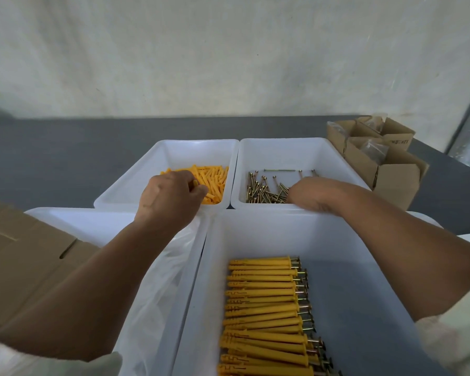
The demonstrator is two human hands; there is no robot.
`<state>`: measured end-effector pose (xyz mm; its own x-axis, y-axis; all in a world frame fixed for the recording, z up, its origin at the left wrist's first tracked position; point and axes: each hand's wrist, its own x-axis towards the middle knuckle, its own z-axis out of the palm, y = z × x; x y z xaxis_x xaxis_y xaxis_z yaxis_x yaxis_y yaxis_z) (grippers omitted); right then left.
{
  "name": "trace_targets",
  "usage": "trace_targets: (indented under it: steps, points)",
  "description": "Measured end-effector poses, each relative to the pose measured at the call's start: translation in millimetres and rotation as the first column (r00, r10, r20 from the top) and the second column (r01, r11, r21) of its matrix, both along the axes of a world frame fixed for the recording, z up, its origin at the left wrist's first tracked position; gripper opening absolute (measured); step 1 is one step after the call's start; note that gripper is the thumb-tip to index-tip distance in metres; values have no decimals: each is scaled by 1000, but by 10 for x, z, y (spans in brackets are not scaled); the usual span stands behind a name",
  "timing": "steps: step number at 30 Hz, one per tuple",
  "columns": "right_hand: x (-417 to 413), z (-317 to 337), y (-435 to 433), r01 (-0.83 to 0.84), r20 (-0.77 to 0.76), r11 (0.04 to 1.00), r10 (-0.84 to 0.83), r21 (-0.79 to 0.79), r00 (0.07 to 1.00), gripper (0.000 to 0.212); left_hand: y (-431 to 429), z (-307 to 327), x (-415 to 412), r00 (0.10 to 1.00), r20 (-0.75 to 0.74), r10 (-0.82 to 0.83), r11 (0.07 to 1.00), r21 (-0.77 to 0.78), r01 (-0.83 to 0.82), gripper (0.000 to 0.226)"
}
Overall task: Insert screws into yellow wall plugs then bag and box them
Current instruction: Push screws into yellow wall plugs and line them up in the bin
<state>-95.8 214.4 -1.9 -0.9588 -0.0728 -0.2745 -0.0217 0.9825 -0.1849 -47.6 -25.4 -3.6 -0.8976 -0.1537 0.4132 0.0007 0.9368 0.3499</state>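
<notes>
Far-left bin (158,158): loose yellow plugs (215,177); left hand (168,198) pinches one.
Far-right bin (282,153): screws (263,189); right hand (312,194) inside, grip hidden, cannot tell.
Near bin (255,234): assembled plugs (263,299), rowed.

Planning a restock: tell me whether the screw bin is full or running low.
Running low. The screw bin holds only a thin scatter of screws at its front, bare white floor behind them.

Soft even light, sharp centre, warped edges.
You get diffuse light w/ no hard shadows, only faint shade under your forearms (98,289). White bins (174,151) run v. bright, rims near blown. Wide-angle bends the table (52,158) edge; sleeves (38,359) at btm corners are out of focus; left hand (168,198) slightly soft.
</notes>
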Motion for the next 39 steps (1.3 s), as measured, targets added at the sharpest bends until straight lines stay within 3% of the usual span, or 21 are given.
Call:
trace_targets:
  steps: [5,8,15,23,27,34,36,39]
  points:
    - [-81,-65,66,33,-88,999,-32,11,996,21,28,8,16,999,-13,-37,997,64,38,24]
    - [-133,-102,66,60,-145,996,-50,64,988,26,31,8,20,999,-21,-44,995,89,45,24]
    - [-69,-93,107,120,-261,992,-124,-31,957,36,34,39,56,998,-51,-23,993,116,29,22]
    - [27,-69,95,147,-389,978,-195,-148,900,25,84,145,132,968,-252,24,987,162,17,32]
    - [83,-58,109,148,-460,973,-214,-176,862,22,100,214,148,934,-345,86,956,292,20,35]
    - [120,-60,120,185,-530,956,-282,-229,800,21,188,261,213,907,-421,14,942,311,129,40]
    - [143,-58,117,177,-539,954,-283,-241,793,22,209,267,211,926,-378,-29,908,377,182,39]
    - [168,-53,112,143,-544,953,-271,-267,794,22,263,261,228,957,-256,-133,770,581,263,39]
